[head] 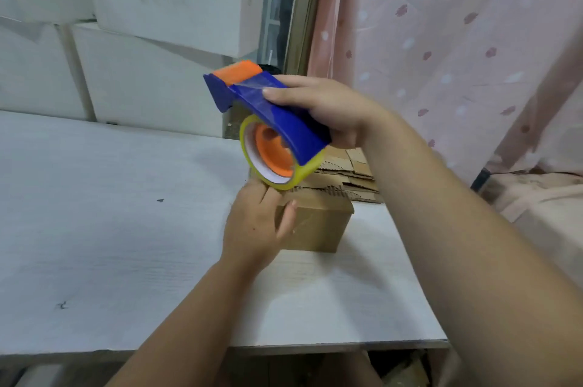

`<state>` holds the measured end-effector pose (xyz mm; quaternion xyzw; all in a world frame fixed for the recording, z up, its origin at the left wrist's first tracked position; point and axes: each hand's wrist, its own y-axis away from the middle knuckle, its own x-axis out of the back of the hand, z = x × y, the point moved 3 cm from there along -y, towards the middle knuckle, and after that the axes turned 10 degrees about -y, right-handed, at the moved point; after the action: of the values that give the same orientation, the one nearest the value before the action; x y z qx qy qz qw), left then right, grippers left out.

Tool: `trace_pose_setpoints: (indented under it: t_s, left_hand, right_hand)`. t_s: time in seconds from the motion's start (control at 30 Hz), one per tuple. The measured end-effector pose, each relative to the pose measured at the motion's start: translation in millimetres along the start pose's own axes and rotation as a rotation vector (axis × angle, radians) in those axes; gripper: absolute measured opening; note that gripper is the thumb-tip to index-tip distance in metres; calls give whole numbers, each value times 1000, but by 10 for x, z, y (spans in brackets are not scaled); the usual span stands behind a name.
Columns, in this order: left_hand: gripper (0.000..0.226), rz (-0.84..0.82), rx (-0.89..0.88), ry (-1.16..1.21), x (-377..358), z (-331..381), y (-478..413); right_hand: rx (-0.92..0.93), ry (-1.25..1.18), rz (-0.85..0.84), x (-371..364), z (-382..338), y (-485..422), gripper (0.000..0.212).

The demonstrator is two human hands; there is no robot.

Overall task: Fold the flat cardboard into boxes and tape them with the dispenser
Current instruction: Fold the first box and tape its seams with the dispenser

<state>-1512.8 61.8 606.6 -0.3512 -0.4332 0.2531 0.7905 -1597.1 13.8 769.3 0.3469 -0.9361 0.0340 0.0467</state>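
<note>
A small folded cardboard box (pixel 318 225) stands on the white table (pixel 110 213), right of centre. My left hand (pixel 255 225) lies on the box's top and left side, thumb across the near face, holding it down. My right hand (pixel 328 109) grips the blue and orange tape dispenser (pixel 268 112) in the air just above the box. The dispenser carries a yellowish roll of clear tape (pixel 274 156), which hangs close over my left fingers. A strip of tape lies along the dispenser's blue top under my right thumb.
A stack of flat cardboard blanks (pixel 350 175) lies behind the box at the table's far right. White boxes (pixel 142 71) are stacked along the back wall. A pink dotted curtain (pixel 457 39) hangs on the right. The table's near edge (pixel 315 347) runs below my forearms.
</note>
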Motion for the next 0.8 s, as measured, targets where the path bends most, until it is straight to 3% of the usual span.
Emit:
trace_pose_setpoints:
  t_s: [0.1,0.3,0.4,0.57,0.63,0.73,0.8]
  left_hand:
    - [38,-54,10,-120,6,-13,4]
    - [41,-32,57,129,53,-27,11]
    - [41,-8,180,226,27,8,27]
    - [54,43,378,383,23,5,14]
    - [53,147,434,351,108,25,-15]
    - [47,324,274,187,306,215,-163]
    - [47,240,195,184,362,380,-329]
  right_hand:
    - [-2,77,-53,265,-32,234,23]
    - [-170,264,-68,684,19,448,47]
    - [-282,373,-76,739,195,430,48]
    - [-292,449,-57,778,293,293,59]
    - [-309,474,-59,803,314,252,60]
    - [-274,551,-67,796,330,184,54]
    - [-236,580,-75,763,314,150,45]
